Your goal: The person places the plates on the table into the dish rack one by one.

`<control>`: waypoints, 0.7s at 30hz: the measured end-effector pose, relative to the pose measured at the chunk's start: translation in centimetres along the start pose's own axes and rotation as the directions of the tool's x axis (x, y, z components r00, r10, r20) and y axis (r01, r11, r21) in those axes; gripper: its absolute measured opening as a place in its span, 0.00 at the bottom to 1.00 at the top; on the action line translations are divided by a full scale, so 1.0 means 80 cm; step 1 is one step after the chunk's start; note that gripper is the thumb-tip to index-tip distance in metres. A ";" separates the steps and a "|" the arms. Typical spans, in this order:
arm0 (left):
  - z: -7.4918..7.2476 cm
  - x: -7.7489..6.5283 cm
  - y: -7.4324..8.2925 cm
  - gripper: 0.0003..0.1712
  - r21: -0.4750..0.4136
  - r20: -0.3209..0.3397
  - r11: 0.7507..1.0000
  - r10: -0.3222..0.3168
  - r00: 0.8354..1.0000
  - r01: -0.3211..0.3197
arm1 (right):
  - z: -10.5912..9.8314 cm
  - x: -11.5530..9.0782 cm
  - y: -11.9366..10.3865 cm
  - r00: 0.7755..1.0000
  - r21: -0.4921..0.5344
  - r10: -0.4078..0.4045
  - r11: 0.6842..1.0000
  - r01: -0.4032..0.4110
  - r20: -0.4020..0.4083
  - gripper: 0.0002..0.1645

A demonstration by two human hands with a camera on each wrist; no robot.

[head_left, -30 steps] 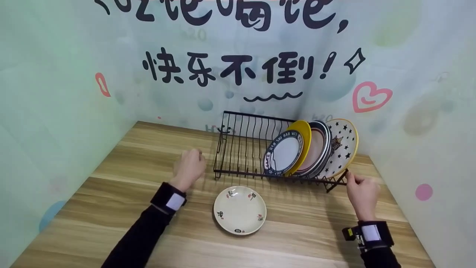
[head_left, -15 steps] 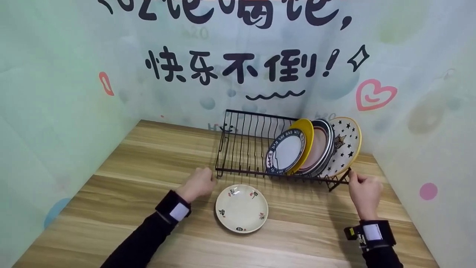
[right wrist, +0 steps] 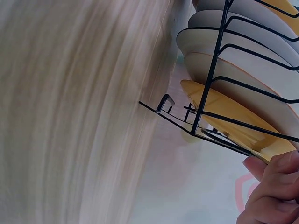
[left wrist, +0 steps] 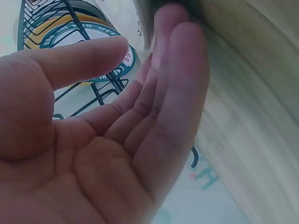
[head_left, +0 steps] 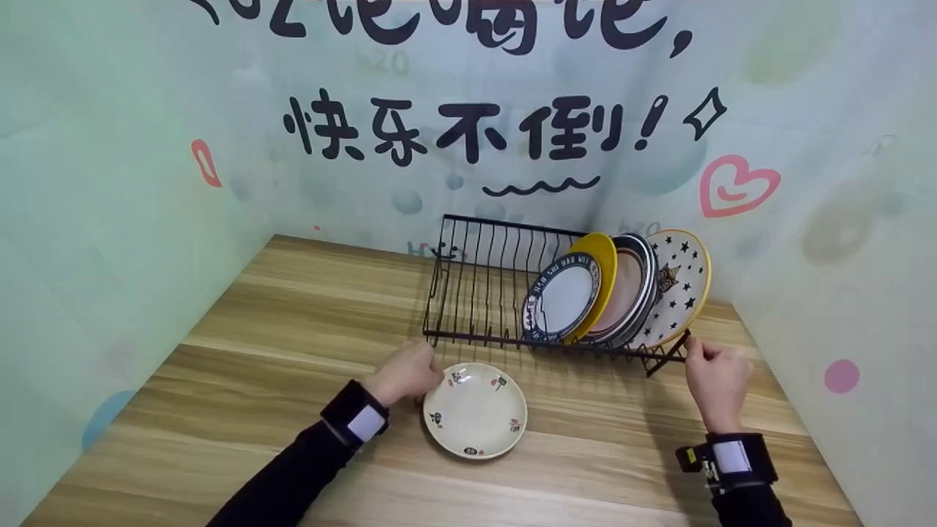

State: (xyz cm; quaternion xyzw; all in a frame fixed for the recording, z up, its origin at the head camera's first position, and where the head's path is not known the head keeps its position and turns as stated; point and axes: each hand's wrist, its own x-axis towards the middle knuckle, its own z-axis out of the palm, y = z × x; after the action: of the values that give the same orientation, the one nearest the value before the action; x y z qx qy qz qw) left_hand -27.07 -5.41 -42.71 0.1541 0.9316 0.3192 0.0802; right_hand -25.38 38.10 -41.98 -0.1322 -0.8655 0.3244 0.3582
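Observation:
My left hand (head_left: 406,372) is at the left rim of a small cream plate (head_left: 474,411) with little printed figures, which lies on the table. In the left wrist view its fingers (left wrist: 180,88) are nearly straight under the plate's edge (left wrist: 126,21), with the thumb standing apart. My right hand (head_left: 719,384) pinches the front right corner of a black wire dish rack (head_left: 468,337). In the right wrist view the curled fingers (right wrist: 275,186) are at the rack's end, partly out of frame.
In the rack's right half lean several plates: a blue-rimmed white plate (head_left: 565,298), a yellow plate (head_left: 607,267), a pinkish plate (head_left: 622,289) and a star-patterned plate (head_left: 684,282). The rack stands on a wooden table (head_left: 293,307) against a printed backdrop (head_left: 351,205).
My left hand has moved right and toward the front, from beside the rack to the cream plate's rim. The right hand stays at the rack's corner.

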 end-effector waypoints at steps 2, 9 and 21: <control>0.002 0.001 0.001 0.26 0.000 -0.005 1.000 0.014 1.000 -0.014 | 0.000 -0.001 -0.001 1.000 -0.006 -0.001 1.000 0.001 -0.006 0.14; 0.008 0.007 -0.001 0.24 0.011 -0.002 0.999 0.030 1.000 -0.030 | -0.001 -0.001 -0.003 1.000 0.012 0.014 1.000 -0.014 0.016 0.13; 0.011 0.007 -0.001 0.20 0.021 -0.047 0.997 0.069 0.997 -0.068 | 0.001 0.000 0.001 1.000 0.015 -0.014 1.000 0.014 -0.008 0.13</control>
State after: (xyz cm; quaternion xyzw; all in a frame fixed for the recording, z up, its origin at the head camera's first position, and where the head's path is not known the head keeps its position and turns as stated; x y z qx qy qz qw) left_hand -27.42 -4.75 -43.44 0.1790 0.9306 0.3162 0.0454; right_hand -25.39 38.11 -42.06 -0.1244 -0.8625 0.3280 0.3649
